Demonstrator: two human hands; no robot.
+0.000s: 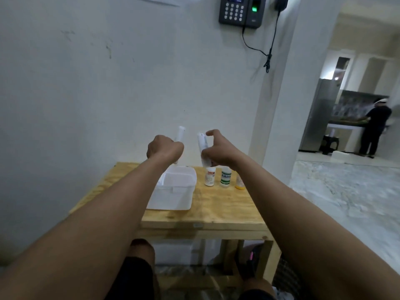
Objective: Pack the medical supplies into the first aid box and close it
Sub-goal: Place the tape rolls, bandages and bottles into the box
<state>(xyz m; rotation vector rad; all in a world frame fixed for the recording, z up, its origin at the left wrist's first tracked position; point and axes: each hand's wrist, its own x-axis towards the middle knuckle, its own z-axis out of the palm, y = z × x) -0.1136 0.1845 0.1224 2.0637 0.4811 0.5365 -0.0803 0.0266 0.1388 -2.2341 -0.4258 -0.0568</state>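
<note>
A white plastic first aid box [173, 189] stands open on a small wooden table [216, 211], its lid lying flat toward me. My left hand [164, 149] is raised above the box, fisted around a slim white tube [180, 133] that sticks up. My right hand [218, 149] holds a second white tube [203, 148] upright, index finger lifted off it. Behind the box stand three small bottles: one with a red label [210, 176], one with a green label [225, 176], and a yellow one [239, 181] partly hidden by my right forearm.
The table stands against a white wall, with its right edge next to an open marble floor [346, 191]. A keypad device [242, 11] with hanging cables is mounted on the wall above. A person [374, 128] stands far off in a kitchen at right. My knees are under the table.
</note>
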